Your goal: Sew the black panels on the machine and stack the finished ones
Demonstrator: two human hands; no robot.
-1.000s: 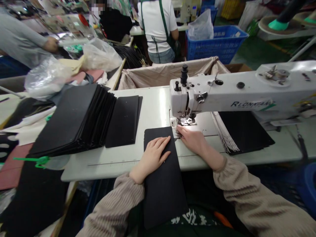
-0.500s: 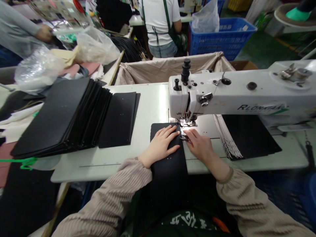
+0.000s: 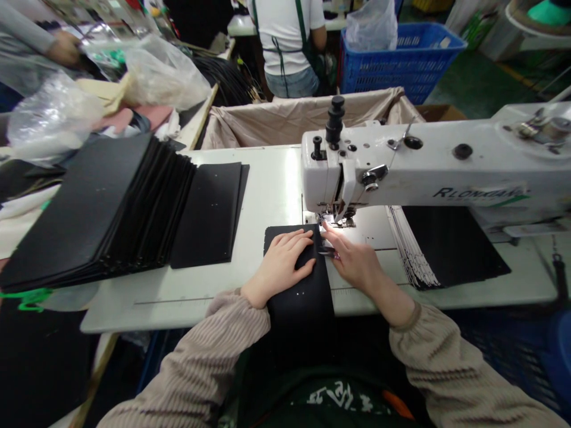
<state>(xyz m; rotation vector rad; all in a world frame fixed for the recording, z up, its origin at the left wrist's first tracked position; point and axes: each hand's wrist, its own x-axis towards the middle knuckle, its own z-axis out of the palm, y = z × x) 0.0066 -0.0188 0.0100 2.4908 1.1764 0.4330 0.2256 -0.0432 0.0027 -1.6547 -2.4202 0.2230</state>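
Note:
A black panel [image 3: 300,309] lies on the sewing table in front of me, its near part hanging over the front edge. My left hand [image 3: 282,257] rests flat on it with the fingers stretched out. At the panel's right edge, my right hand [image 3: 354,258] holds small metal thread snips [image 3: 328,252], partly hidden by the fingers. Its forefinger reaches toward the panel's far right corner, just in front of the presser foot [image 3: 342,222]. The white sewing machine [image 3: 379,166] stands directly beyond, its lamp lighting that spot.
Tall piles of black panels [image 3: 89,202] stand at the left, with a low pile [image 3: 209,214] beside them. Right of the needle lies a stack with pale edges [image 3: 450,246]. Behind are a cloth-lined bin [image 3: 254,125], a blue crate [image 3: 401,65] and two other people.
The panel and my left hand have shifted slightly left, away from the needle. My right hand has moved a little left, its forefinger now stretched to the panel's corner. The view has shifted slightly.

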